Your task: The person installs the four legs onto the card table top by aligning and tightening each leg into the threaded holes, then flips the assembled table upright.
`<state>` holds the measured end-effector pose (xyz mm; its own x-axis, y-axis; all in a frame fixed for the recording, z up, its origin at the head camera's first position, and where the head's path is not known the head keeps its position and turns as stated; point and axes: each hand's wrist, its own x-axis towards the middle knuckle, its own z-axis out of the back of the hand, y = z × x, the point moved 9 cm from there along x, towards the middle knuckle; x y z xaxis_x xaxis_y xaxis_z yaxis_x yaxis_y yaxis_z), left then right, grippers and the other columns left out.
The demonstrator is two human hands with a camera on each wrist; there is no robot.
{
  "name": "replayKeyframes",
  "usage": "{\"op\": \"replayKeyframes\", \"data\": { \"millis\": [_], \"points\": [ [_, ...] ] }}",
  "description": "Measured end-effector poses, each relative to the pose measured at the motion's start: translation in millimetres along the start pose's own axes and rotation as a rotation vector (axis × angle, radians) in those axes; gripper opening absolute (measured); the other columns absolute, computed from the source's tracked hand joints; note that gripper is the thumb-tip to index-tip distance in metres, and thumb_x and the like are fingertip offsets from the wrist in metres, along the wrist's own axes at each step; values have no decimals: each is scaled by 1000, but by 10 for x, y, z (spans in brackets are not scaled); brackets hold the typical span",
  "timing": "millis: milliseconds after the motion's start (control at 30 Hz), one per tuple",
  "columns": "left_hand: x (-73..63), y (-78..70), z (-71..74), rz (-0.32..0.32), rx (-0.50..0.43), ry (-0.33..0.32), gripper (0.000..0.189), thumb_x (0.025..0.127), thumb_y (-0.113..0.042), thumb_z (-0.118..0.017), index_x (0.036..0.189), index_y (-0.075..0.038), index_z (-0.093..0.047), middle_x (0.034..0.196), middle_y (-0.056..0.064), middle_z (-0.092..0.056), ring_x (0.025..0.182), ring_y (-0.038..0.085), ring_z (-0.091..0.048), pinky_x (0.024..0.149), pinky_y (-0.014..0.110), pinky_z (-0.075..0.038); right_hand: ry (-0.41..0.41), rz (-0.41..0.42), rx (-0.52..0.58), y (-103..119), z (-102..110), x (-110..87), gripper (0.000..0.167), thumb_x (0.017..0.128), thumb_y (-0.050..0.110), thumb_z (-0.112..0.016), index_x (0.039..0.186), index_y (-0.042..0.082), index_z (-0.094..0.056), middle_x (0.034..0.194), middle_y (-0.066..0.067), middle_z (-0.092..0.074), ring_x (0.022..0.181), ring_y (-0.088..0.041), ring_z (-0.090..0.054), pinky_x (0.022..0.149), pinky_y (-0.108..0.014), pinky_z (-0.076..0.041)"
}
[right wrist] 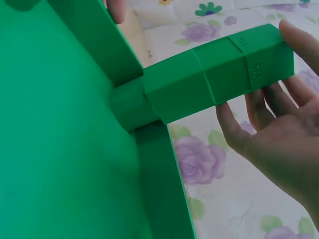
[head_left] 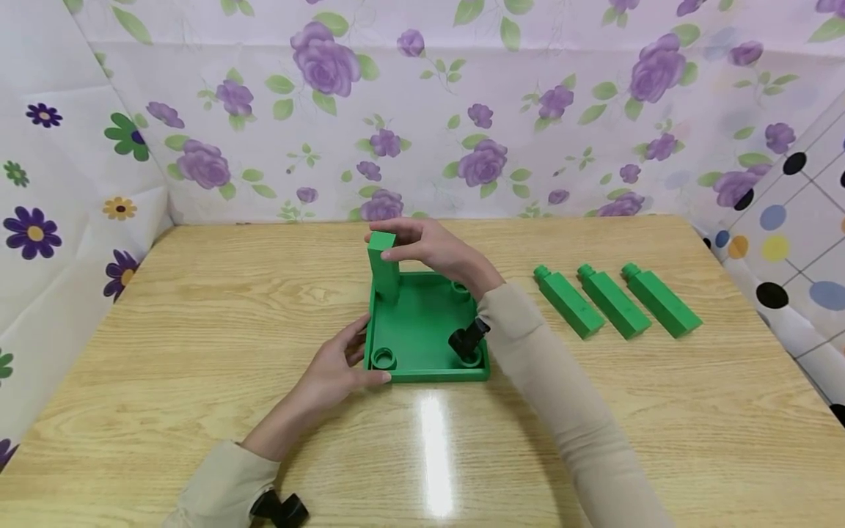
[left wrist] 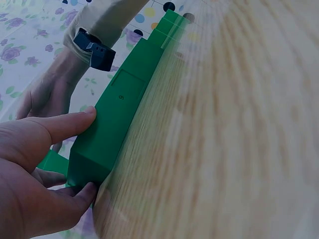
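Four posts: three lying toward the surface's right edge, one upright at the tray's far left corner. One tray. Three sockets show, at its other corners. Two wrist cameras. One left grip, one right grip.

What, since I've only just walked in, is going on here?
A person's right hand holds a green post upright at the far-left corner of a green tray, while the left hand grips the tray's near-left corner. Whether the post is fully seated, I can't tell. Three more posts lie on the table to the right.
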<state>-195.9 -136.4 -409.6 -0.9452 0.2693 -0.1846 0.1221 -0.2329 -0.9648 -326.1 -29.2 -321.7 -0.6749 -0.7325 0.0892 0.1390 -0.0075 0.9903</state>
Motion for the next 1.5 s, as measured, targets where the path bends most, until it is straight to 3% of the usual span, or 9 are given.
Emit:
{"op": "replayKeyframes", "data": {
  "millis": [233, 367, 533, 1000, 1200, 1500],
  "points": [
    [3, -6, -5, 7, 4, 5, 98, 79, -4, -80, 155, -6, -18, 149, 19, -34, 134, 36, -37, 103, 43, -42, -153, -33, -252, 32, 49, -8, 47, 87, 25, -74, 130, 11, -60, 117, -3, -61, 103, -20, -57, 88, -34, -49],
    [3, -11, 1, 6, 18, 0, 98, 78, -4, -80, 154, -5, -18, 148, 19, -35, 134, 36, -38, 104, 43, -41, -239, -57, -328, 67, 59, -9, 42, 84, 28, -78, 117, 8, -62, 102, -7, -61, 92, -21, -57, 80, -33, -49],
    [5, -3, 1, 6, 25, 1, 98, 78, -4, -80, 154, -5, -18, 149, 19, -35, 134, 35, -38, 104, 43, -40, -331, -85, -406, 79, 73, -18, 44, 80, 31, -80, 112, 7, -60, 98, -7, -58, 86, -20, -54, 73, -32, -47],
    [11, -2, 3, 13, 36, -7, 99, 78, -2, -80, 154, -5, -17, 148, 20, -35, 134, 35, -37, 106, 43, -38, -455, -42, -525, 161, 27, -72, 43, 80, 33, -81, 105, 6, -59, 93, -6, -58, 84, -17, -55, 73, -30, -47],
    [0, -15, -1, 13, 35, -6, 98, 78, -3, -80, 154, -5, -17, 148, 19, -35, 134, 36, -38, 106, 43, -38, -497, -62, -580, 180, 21, -88, 43, 80, 35, -80, 104, 7, -60, 91, -5, -59, 81, -17, -55, 71, -28, -47],
    [-15, -43, -5, 8, 29, -3, 97, 80, -4, -79, 155, -4, -16, 147, 22, -35, 134, 37, -37, 107, 45, -36, -556, -49, -586, 206, -15, -141, 39, 82, 35, -78, 98, 7, -56, 85, -6, -57, 75, -18, -55, 65, -28, -45]
  ]
}}
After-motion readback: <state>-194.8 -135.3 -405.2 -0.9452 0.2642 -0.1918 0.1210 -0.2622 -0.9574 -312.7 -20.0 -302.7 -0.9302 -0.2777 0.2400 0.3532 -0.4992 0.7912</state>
